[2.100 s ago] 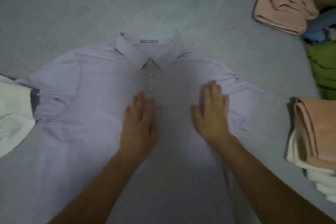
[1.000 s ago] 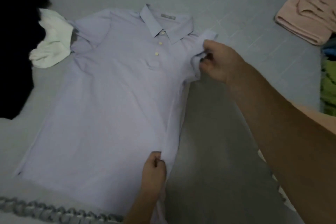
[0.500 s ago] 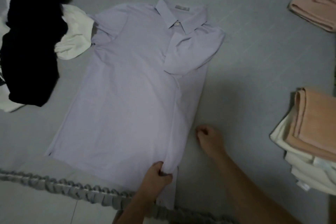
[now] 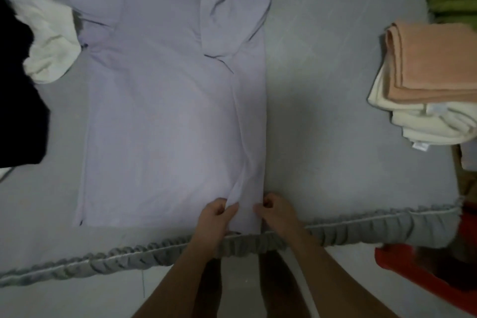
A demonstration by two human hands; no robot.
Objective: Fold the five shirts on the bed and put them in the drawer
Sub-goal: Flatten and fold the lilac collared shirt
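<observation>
Head view: at far left a black garment (image 4: 18, 90) and a white one (image 4: 49, 39) lie touching the lavender polo shirt (image 4: 160, 111), spread flat on the grey bed (image 4: 322, 85), its right side folded inward. The left hand (image 4: 215, 217) and right hand (image 4: 275, 212) pinch that flap's near hem; uneven tugging could skew the fold, or drag the hem off the bed's near edge

Bare bed sheet (image 4: 317, 111) lies between the lilac shirt (image 4: 165, 111) and folded stack (image 4: 426, 80) (white garment (image 4: 51, 39) touches its other sleeve).
</observation>
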